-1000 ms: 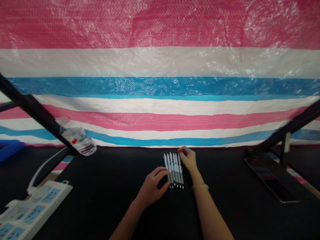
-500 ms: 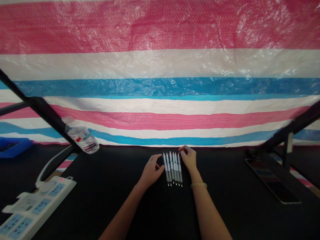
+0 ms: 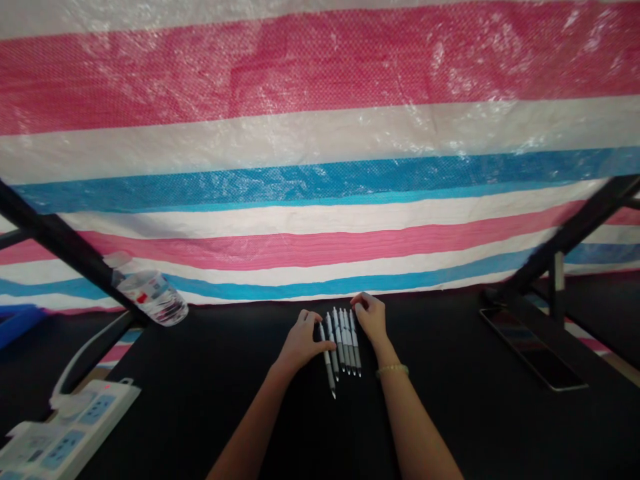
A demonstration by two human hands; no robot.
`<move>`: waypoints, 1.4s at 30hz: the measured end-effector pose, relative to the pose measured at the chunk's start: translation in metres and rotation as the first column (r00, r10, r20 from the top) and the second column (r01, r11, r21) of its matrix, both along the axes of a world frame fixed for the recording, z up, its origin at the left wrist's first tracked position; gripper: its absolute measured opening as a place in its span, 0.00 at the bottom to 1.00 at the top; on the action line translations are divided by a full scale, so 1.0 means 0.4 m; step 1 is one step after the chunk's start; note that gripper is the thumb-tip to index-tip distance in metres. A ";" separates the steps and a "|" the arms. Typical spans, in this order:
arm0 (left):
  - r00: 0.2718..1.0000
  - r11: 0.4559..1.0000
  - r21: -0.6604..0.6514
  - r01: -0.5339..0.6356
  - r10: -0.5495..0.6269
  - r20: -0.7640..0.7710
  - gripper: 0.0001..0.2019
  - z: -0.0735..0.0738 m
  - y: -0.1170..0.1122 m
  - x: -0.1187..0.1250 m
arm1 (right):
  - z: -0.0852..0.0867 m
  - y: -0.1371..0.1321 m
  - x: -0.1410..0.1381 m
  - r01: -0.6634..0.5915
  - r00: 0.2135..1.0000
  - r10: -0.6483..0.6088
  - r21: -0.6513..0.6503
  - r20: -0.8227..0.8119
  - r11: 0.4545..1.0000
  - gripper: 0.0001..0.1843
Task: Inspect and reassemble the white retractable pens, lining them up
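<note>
Several white and grey pens point(image 3: 345, 343) lie side by side in a row on the black table, tips toward me. My left hand point(image 3: 303, 343) is closed on the leftmost pen point(image 3: 327, 360), thumb across its barrel and fingers near its top end. That pen sits slanted and closer to me than the others. At the row's right side, my right hand point(image 3: 373, 317) is half curled, with thumb and forefinger slightly apart by the top of the rightmost pen point(image 3: 355, 340). I cannot tell whether it touches that pen. A beaded bracelet point(image 3: 393, 370) circles my right wrist.
A white power strip point(image 3: 75, 427) with a lit red light lies at the left. Behind it are a clear plastic bottle point(image 3: 155, 297) and a blue tray point(image 3: 17, 323). A phone point(image 3: 533, 350) rests at the right. Striped sheeting point(image 3: 320, 153) hangs behind the black table point(image 3: 200, 387).
My left hand has taken the leftmost pen and drawn it toward me, out of line with the row. My right hand stays by the row's top right. The camera view has tilted slightly.
</note>
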State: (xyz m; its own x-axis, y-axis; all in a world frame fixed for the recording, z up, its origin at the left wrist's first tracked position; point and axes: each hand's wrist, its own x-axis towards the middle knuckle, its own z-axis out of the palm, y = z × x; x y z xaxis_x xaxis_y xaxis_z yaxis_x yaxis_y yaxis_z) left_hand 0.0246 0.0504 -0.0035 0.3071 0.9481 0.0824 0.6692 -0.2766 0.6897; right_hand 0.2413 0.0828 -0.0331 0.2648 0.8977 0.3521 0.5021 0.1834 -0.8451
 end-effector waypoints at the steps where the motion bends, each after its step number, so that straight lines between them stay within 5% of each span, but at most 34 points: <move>1: 1.000 1.000 -0.013 -0.008 0.009 0.027 0.23 -0.001 -0.001 -0.003 | 0.000 0.000 0.000 0.001 1.000 -0.001 -0.001 -0.001 1.000 0.11; 8: 0.964 0.998 -0.032 0.051 -0.041 0.261 0.12 -0.013 -0.010 -0.023 | -0.003 0.001 0.001 0.003 1.000 -0.003 -0.015 0.005 1.000 0.11; 14: 0.976 0.986 0.138 0.096 -0.120 0.182 0.06 -0.015 -0.036 -0.014 | -0.003 0.000 0.001 0.013 1.000 -0.013 -0.011 0.004 1.000 0.11; 19: 0.972 0.938 0.281 0.202 -0.227 0.063 0.14 0.011 -0.050 -0.009 | -0.001 -0.001 -0.001 0.022 1.000 -0.022 0.008 0.007 1.000 0.11; 28: 0.955 0.951 0.307 -0.042 0.128 -0.268 0.13 0.006 -0.061 -0.007 | -0.004 -0.001 0.000 0.032 0.999 -0.032 0.001 0.007 0.999 0.11; 33: 0.916 0.956 0.292 -0.037 0.149 -0.373 0.10 0.003 -0.066 0.005 | -0.006 -0.001 0.001 0.044 0.999 -0.044 0.000 0.008 0.999 0.11; 38: 0.966 0.970 0.232 -0.066 0.120 -0.227 0.10 0.004 -0.056 -0.007 | -0.006 -0.002 -0.001 0.054 0.999 -0.053 0.010 -0.012 0.999 0.11; 42: 0.943 0.979 0.041 -0.201 0.182 0.278 0.10 -0.007 -0.028 -0.029 | -0.002 -0.010 -0.006 0.077 0.996 -0.076 0.023 -0.049 0.997 0.10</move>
